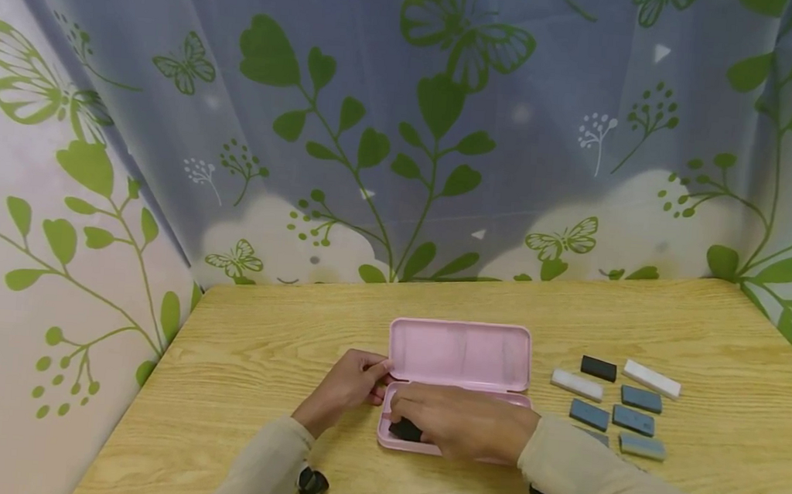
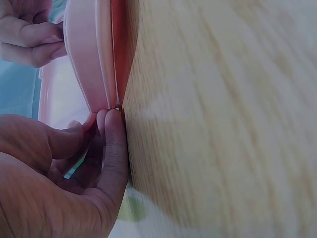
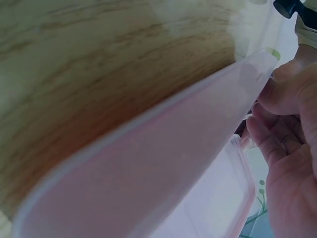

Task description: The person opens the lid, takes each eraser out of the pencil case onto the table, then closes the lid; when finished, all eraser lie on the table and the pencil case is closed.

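A pink pencil case (image 1: 459,354) lies open on the table, its lid tipped back away from me. My left hand (image 1: 349,383) pinches the case's left edge near the hinge, thumb above and fingertips low by the table, as the left wrist view shows at the case corner (image 2: 89,54). My right hand (image 1: 455,422) reaches over the lower half and holds a small black block (image 1: 405,430) at its left end. That hand hides most of the tray's inside. In the right wrist view, the case wall (image 3: 148,148) covers much of the block.
Right of the case, small rectangular blocks lie on the wooden table (image 1: 243,421): a black one (image 1: 599,368), white ones (image 1: 652,379) and several blue-grey ones (image 1: 634,420). My right sleeve partly covers the nearest. A patterned curtain (image 1: 375,160) stands behind the table.
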Demonstrator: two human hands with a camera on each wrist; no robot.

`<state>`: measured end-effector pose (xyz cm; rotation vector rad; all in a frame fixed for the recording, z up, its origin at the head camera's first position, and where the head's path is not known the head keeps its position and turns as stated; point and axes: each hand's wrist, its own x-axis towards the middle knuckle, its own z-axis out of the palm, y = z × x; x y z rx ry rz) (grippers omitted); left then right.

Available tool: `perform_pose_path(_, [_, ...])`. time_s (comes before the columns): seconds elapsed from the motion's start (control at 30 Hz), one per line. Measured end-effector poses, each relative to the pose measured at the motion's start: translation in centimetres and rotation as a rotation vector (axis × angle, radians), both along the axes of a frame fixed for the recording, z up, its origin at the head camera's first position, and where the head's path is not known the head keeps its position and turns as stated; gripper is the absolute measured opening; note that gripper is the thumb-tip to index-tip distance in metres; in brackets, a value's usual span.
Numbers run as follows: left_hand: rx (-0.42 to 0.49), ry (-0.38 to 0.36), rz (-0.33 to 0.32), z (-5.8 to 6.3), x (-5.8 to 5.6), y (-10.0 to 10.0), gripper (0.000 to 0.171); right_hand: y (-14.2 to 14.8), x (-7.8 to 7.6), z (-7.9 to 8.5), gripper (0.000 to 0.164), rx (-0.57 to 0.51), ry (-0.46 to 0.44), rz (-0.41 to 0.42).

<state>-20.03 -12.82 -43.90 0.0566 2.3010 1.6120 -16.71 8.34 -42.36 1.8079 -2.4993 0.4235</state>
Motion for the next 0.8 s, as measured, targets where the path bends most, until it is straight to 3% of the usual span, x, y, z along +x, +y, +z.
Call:
perform_pose_path(0.4, [0.001, 0.007, -0.008, 0.0, 0.0, 0.0, 0.026, 0.6, -0.1, 0.1, 0.040, -0.012, 0.082, -0.004])
perform_pose_path(0.6, [0.020, 0.014, 0.001, -0.1, 0.1, 0.0, 0.025, 1.1, -0.1, 0.8, 0.038, 0.029, 0.001, -0.109])
perform_pose_path(0.8, [0.017, 0.020, 0.012, -0.2, 0.1, 0.0, 0.024, 2.6, -0.1, 1.6, 0.037, -0.056, -0.058, -0.132])
